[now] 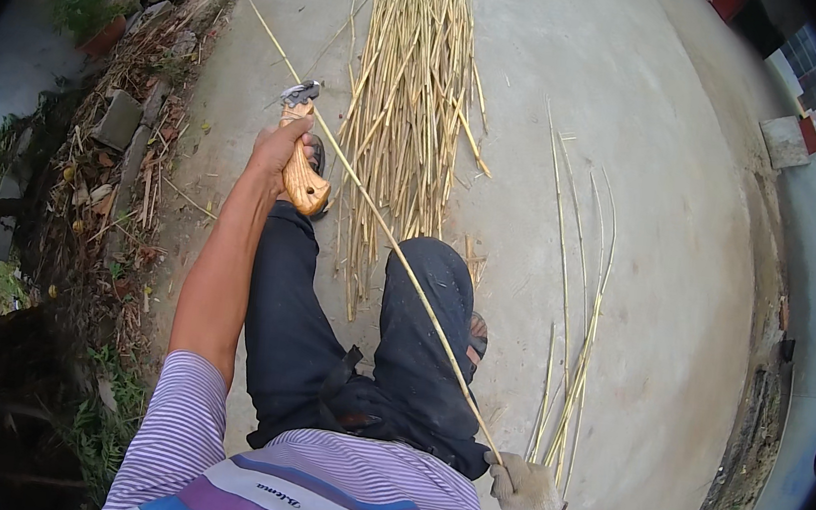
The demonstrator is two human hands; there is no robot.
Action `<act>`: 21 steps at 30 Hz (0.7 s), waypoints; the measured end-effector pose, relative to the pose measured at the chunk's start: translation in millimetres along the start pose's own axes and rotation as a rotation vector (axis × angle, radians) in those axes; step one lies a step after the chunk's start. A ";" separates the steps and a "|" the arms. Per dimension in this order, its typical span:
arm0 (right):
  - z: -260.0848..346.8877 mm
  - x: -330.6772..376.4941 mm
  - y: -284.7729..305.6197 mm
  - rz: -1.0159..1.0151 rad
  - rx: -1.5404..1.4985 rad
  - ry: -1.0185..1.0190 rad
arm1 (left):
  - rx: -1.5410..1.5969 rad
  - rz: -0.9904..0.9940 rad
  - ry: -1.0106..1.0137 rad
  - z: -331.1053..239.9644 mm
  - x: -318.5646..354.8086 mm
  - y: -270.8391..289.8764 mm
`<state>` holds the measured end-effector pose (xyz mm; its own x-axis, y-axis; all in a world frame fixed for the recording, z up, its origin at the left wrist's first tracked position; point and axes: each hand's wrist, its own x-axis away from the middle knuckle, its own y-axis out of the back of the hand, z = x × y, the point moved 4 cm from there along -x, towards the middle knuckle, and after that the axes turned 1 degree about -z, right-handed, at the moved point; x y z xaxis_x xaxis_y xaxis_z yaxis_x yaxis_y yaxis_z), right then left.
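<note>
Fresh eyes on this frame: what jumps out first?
First, the long thin cane running diagonally across the frame, held at its lower end by the gloved right hand. Next, the bare left hand at upper centre-left, gripping a wooden-handled knife against the cane. Behind them, a big bundle of pale stalks lies on the concrete ground, with a few loose stalks to the right.

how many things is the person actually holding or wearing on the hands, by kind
wooden-handled knife, in the bare left hand: 1
long yellow cane, gripped by the right hand: 1
white work glove, on the right hand: 1
total: 3
The loose canes on the concrete are too many to count.
</note>
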<state>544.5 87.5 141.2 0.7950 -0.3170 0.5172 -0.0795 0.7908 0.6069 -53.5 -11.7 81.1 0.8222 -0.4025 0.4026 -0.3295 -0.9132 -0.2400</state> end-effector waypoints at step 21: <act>113.0 -193.3 47.7 -0.558 0.131 0.240 | -0.208 0.422 0.146 78.6 148.1 -116.1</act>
<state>319.1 127.4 138.3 0.8497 -0.5257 -0.0397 0.3258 0.4645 0.8234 143.1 39.8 99.1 0.5284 -0.7312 0.4314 -0.7175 -0.6563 -0.2336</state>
